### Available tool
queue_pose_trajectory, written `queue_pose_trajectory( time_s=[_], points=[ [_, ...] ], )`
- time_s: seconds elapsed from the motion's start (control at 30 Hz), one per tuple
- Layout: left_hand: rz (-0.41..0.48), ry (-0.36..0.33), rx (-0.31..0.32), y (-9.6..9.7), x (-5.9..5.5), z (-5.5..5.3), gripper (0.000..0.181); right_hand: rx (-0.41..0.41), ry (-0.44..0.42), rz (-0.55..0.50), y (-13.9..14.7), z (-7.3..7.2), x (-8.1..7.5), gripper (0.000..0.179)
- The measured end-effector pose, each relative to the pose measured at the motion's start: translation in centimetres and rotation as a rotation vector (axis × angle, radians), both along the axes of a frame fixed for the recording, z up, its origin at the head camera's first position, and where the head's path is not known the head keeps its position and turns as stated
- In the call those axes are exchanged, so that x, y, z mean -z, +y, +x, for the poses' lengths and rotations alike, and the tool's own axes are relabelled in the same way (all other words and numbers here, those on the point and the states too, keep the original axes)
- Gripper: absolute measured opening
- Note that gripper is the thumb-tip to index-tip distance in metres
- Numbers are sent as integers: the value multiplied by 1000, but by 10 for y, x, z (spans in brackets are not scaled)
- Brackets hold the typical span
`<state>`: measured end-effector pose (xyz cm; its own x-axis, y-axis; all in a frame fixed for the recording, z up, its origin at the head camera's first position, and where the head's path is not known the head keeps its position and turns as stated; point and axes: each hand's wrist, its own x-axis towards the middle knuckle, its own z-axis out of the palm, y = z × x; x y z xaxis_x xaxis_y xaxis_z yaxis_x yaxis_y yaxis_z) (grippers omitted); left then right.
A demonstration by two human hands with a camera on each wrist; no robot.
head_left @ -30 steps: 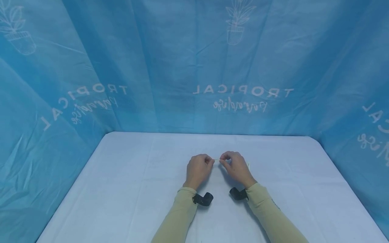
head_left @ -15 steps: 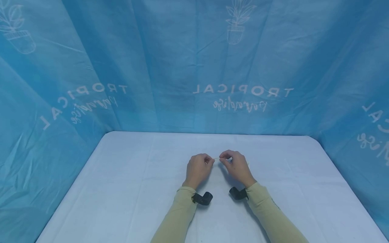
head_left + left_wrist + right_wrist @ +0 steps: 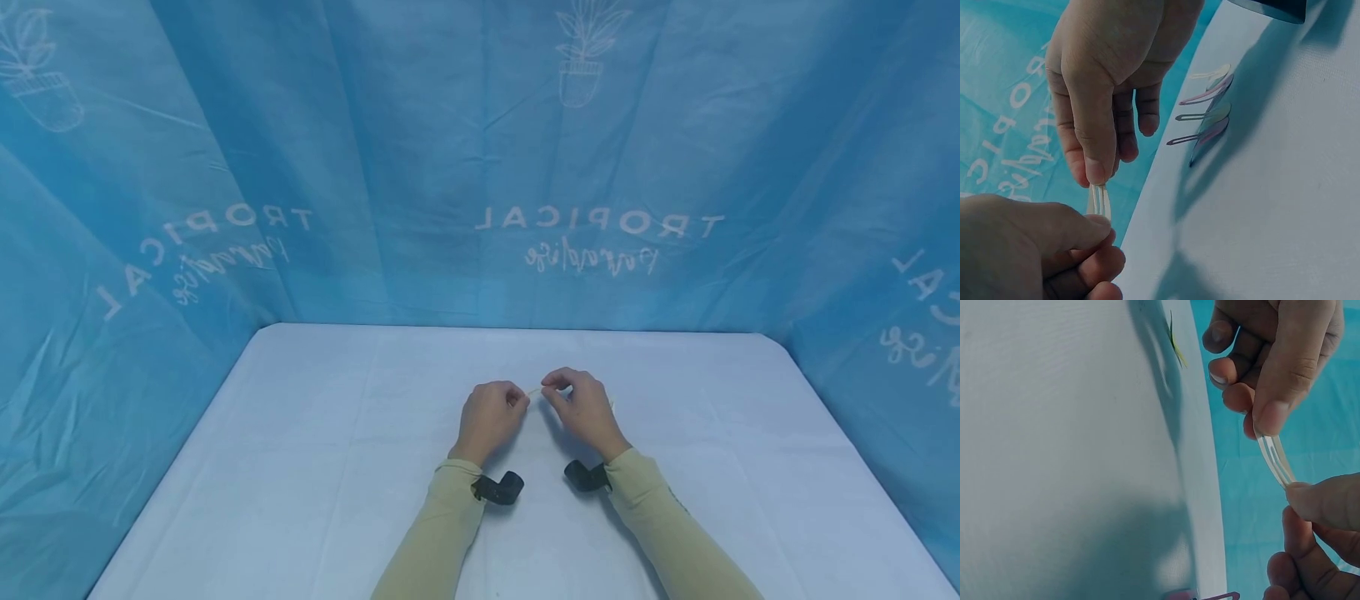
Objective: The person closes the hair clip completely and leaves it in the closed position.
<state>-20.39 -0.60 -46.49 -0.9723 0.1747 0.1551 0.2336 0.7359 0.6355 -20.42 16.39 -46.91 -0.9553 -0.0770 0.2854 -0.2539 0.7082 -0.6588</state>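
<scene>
A pale cream snap hair clip (image 3: 1100,203) is held between the two hands, above the table. My left hand (image 3: 489,421) pinches one end between thumb and fingers. The other end is pinched by my right hand (image 3: 588,412), so only the clip's slotted middle shows. In the right wrist view the hair clip (image 3: 1275,459) looks slightly bowed between the thumbs. Several pastel snap clips (image 3: 1213,119) lie in a row on the table beside my right hand, mostly hidden behind it in the head view.
A white cloth covers the table (image 3: 360,500), and printed blue curtains (image 3: 420,167) hang behind it and at both sides. One yellow-green clip (image 3: 1176,344) lies apart on the cloth in the right wrist view. Black wrist cameras (image 3: 501,488) sit on both wrists.
The right hand has risen slightly, and the hair clip's right end has tilted up with it. The left hand has stayed almost in place; both hands keep their pinch.
</scene>
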Motion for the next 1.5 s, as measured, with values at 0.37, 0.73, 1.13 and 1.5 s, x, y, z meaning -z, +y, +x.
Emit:
queue_pose_trajectory(
  time_s=[0.37,0.73,1.13,1.5],
  points=[
    [-29,-24,49,-6,-3,-1,11,3,-27,-57,-6,-2,1,9],
    [-63,-19,100,-17,-6,0,8,12,-48,-103,-20,-6,-1,10],
    [-114,-51,107,-26,-10,-4,13,-3,-36,-113,-31,-12,0,8],
    [-152,-66,99,-33,-7,-9,10,-73,-58,-179,-41,-18,1,8]
  ],
)
